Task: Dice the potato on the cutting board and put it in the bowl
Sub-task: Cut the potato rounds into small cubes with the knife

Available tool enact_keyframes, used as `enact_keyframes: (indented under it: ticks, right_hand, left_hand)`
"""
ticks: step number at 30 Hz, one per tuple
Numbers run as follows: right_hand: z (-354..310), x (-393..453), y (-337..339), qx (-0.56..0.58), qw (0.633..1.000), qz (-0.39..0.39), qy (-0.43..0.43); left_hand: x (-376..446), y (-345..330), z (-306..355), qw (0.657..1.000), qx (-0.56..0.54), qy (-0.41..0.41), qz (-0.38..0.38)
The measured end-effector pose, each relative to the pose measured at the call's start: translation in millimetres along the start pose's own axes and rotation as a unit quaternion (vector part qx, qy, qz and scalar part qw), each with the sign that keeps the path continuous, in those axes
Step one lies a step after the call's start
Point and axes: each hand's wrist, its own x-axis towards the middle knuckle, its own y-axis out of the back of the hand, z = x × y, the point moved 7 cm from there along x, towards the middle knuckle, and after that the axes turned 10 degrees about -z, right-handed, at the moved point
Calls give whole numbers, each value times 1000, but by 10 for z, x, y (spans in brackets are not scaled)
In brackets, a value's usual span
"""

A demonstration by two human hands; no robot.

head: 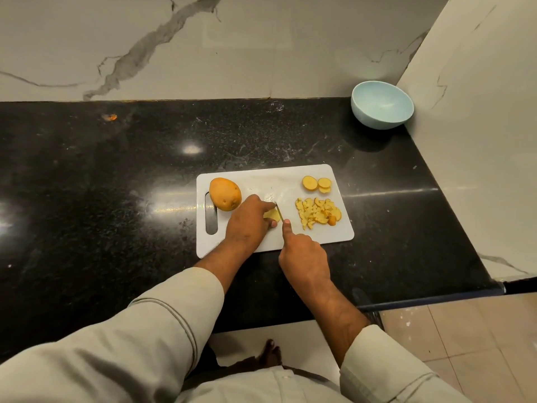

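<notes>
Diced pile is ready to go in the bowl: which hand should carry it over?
Probably the right hand: the diced pile and bowl both lie on its side, though it grips the knife. The left hand holds a potato slice.

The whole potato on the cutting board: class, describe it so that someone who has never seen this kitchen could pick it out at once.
On the black counter lies a white cutting board. At its left end, beside the handle slot, sits the whole potato. It alone is uncut and brown-skinned; the round slices and the pile of diced pieces lie at the right end.
</notes>
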Motion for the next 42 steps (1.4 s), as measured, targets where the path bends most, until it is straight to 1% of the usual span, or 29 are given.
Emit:
enact_keyframes:
  ticks: [6, 10, 15, 22, 28, 31, 33, 36, 39, 42]
  right_hand:
    - [-21, 22, -39, -2, 1000, 5, 7]
    - [-54, 57, -56, -5, 1000, 0, 8]
    - [-77, 52, -86, -17, 1000, -1, 9]
    - [-39, -128, -222, -3, 1000, -7, 12]
    - [44, -298, -318, -2, 1000, -19, 10]
    - [90, -357, -336, -1, 1000, -21, 8]
    - [125, -376, -309, 2, 1000, -19, 4]
    - [135, -382, -225, 14, 1000, 1, 5]
    - [84, -300, -117, 16, 1000, 22, 8]
    - [18, -142, -47, 9, 1000, 24, 6]
  left_hand:
    - [-23, -20, 33, 1000, 19, -1, 7]
    - [-44, -33, 49, 1000, 13, 4, 17]
    - [-31, -18, 54, 1000, 13, 18, 15]
    - [-15, -35, 17, 999, 1, 43, 13]
    - [-20, -44, -21, 998, -21, 57, 6]
    - [-58, -40, -41, 996, -54, 71, 15]
    - [-73, -30, -72, 993, -79, 87, 21]
    - [-48, -36, -132, 990, -104, 96, 4]
    - [-39, -25, -110, 993, -85, 84, -6]
    - [-52, -10, -56, 997, -48, 65, -7]
